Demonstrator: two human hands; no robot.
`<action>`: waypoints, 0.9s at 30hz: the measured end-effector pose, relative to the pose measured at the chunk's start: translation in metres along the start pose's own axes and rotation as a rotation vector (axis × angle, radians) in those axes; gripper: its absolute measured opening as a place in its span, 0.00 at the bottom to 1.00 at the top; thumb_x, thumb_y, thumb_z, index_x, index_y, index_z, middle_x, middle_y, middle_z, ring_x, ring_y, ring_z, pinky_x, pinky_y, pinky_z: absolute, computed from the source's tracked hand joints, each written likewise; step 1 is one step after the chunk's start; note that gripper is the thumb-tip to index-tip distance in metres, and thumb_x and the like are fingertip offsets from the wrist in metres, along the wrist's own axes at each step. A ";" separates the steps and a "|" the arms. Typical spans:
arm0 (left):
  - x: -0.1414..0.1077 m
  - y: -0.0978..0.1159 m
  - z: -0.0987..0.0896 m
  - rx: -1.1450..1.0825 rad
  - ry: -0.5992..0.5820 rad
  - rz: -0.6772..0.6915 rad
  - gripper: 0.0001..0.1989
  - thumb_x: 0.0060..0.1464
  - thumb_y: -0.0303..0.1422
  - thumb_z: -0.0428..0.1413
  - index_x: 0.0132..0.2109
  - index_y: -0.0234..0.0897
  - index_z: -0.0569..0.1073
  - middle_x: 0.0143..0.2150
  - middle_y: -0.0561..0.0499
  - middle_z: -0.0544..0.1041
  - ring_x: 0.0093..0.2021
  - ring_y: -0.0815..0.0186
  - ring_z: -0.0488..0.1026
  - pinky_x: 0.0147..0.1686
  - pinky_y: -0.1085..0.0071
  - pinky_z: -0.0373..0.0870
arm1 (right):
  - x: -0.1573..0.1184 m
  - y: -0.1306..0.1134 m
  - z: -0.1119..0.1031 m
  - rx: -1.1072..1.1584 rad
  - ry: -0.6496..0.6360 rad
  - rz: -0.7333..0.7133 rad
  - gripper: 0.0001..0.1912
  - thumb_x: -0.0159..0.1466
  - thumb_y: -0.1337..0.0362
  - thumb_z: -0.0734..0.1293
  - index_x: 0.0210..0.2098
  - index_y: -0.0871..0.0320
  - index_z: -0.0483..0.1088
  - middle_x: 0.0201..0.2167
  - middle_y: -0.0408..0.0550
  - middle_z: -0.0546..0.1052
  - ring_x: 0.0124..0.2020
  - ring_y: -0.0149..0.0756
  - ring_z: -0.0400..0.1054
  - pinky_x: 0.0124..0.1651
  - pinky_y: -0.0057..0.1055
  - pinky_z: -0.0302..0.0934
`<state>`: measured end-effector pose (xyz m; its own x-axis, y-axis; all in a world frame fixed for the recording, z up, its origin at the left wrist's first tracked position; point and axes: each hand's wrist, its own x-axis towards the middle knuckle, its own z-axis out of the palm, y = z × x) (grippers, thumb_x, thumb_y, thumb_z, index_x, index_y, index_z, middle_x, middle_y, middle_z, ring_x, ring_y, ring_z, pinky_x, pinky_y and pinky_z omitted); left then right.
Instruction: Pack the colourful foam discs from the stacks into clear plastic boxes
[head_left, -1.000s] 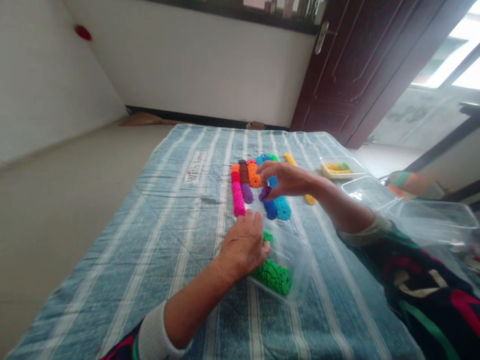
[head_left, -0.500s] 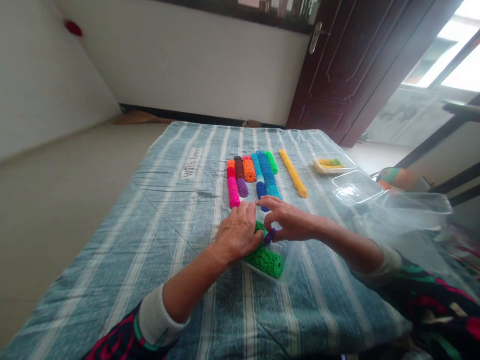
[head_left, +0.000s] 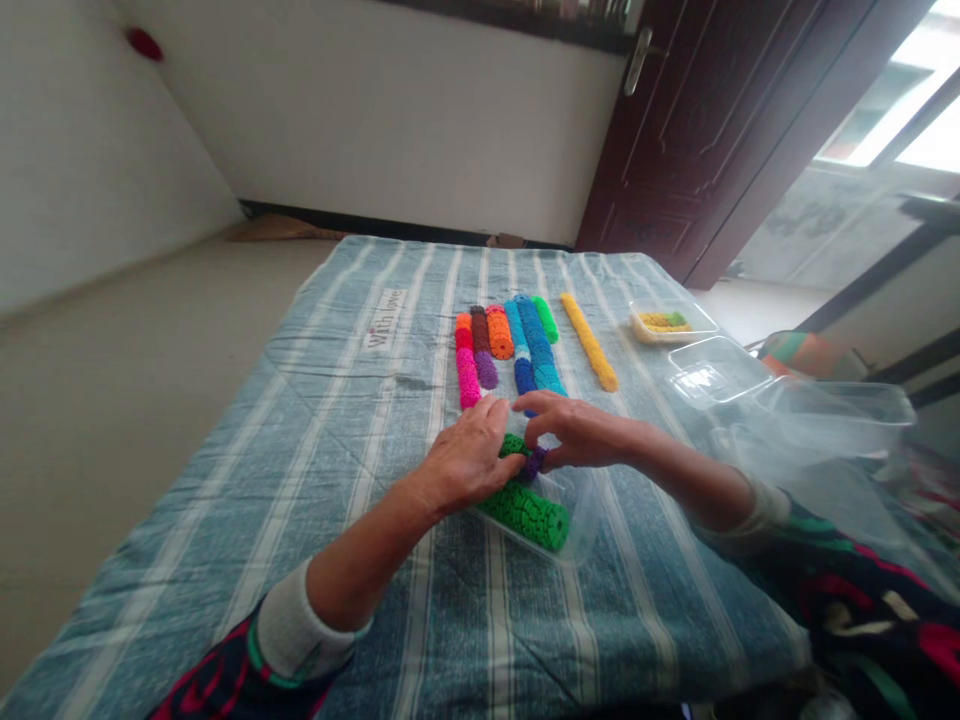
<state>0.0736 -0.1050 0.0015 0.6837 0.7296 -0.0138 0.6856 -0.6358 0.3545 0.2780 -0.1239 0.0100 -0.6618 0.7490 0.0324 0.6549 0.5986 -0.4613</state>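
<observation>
A clear plastic box (head_left: 581,535) sits low in front of me. A thick roll of green notched discs (head_left: 531,515) lies along its near side. A second green roll (head_left: 513,445) lies behind it, partly covered by my left hand (head_left: 469,455), whose thumb and fingers bend around it. My right hand (head_left: 574,432) curves in from the right. Its thumb and fingers close on a few purple discs (head_left: 535,463) at the end of that roll, near my left thumb. The fingertips of both hands are partly hidden.
Beyond my hands lie rolls of discs: pink and red (head_left: 467,365), brown and purple (head_left: 484,350), orange (head_left: 500,335), blue (head_left: 536,340), light green (head_left: 545,318) and yellow (head_left: 589,342). Rightward are a box of yellow pieces (head_left: 664,322), a clear lid (head_left: 718,372) and an empty clear box (head_left: 840,415).
The purple discs have moved slightly left, up against the end of the rear green roll and my left thumb. My right hand has moved with them. The view has shifted slightly.
</observation>
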 end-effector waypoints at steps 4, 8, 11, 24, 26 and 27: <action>0.000 -0.005 -0.005 -0.062 -0.029 0.040 0.25 0.53 0.38 0.54 0.57 0.37 0.62 0.56 0.43 0.68 0.59 0.53 0.65 0.56 0.59 0.64 | 0.001 -0.002 -0.002 -0.010 -0.030 0.025 0.07 0.56 0.69 0.74 0.35 0.56 0.76 0.54 0.51 0.68 0.58 0.43 0.62 0.57 0.39 0.60; 0.000 -0.003 -0.008 -0.106 -0.037 0.047 0.24 0.52 0.40 0.55 0.55 0.36 0.63 0.54 0.43 0.69 0.55 0.55 0.68 0.55 0.60 0.65 | 0.002 -0.005 -0.003 -0.026 -0.032 0.032 0.09 0.56 0.70 0.73 0.37 0.57 0.75 0.52 0.50 0.69 0.56 0.42 0.63 0.55 0.38 0.60; 0.001 0.004 -0.007 -0.078 -0.012 0.003 0.27 0.52 0.46 0.57 0.53 0.35 0.64 0.53 0.42 0.69 0.54 0.53 0.68 0.53 0.59 0.67 | 0.001 -0.005 -0.002 -0.021 -0.021 0.018 0.07 0.58 0.70 0.72 0.37 0.57 0.75 0.51 0.50 0.70 0.55 0.41 0.64 0.54 0.38 0.61; 0.001 0.020 0.002 0.116 0.034 -0.084 0.26 0.52 0.41 0.57 0.53 0.30 0.65 0.56 0.37 0.68 0.59 0.50 0.63 0.57 0.57 0.63 | -0.003 0.000 0.004 0.000 0.054 -0.062 0.11 0.58 0.71 0.71 0.41 0.58 0.72 0.50 0.52 0.71 0.52 0.41 0.67 0.51 0.37 0.64; -0.001 0.021 0.002 0.129 0.027 -0.099 0.26 0.52 0.41 0.56 0.54 0.30 0.64 0.56 0.37 0.68 0.59 0.50 0.64 0.57 0.57 0.63 | -0.002 0.001 -0.001 0.024 0.064 -0.094 0.13 0.58 0.70 0.72 0.42 0.58 0.72 0.49 0.52 0.71 0.51 0.40 0.68 0.50 0.37 0.64; -0.002 0.022 0.001 0.134 0.020 -0.108 0.26 0.52 0.41 0.56 0.54 0.30 0.65 0.56 0.37 0.68 0.58 0.50 0.65 0.56 0.57 0.64 | 0.000 0.002 -0.006 0.038 0.080 -0.108 0.13 0.58 0.69 0.72 0.43 0.58 0.72 0.49 0.52 0.72 0.49 0.39 0.69 0.49 0.36 0.65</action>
<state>0.0876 -0.1206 0.0082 0.6000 0.7996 -0.0258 0.7829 -0.5803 0.2241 0.2816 -0.1209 0.0142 -0.6956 0.7018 0.1536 0.5660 0.6670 -0.4844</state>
